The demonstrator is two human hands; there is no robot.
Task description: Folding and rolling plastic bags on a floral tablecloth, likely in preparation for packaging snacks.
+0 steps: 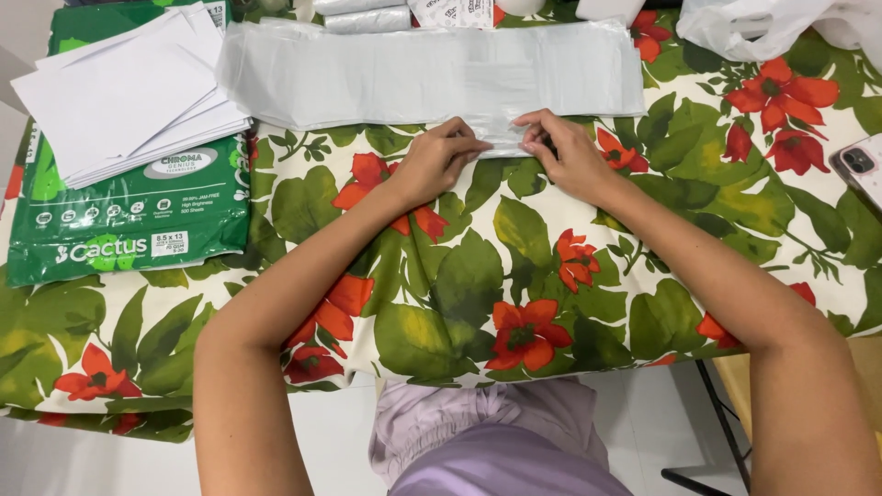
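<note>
We pinch the near edge of the grey plastic bag (432,73) lying flat on the desk (459,276) — left hand (439,158) and right hand (562,152) fingers closed on it; best keep the fold even.

left hand (439,158): fingers curled, pressing | right hand (562,152): likewise, seemingly pinching | forearms converging

Two hands (501,152), one plastic sheet (432,73), one phone (862,167), one paper stack (119,92).
</note>
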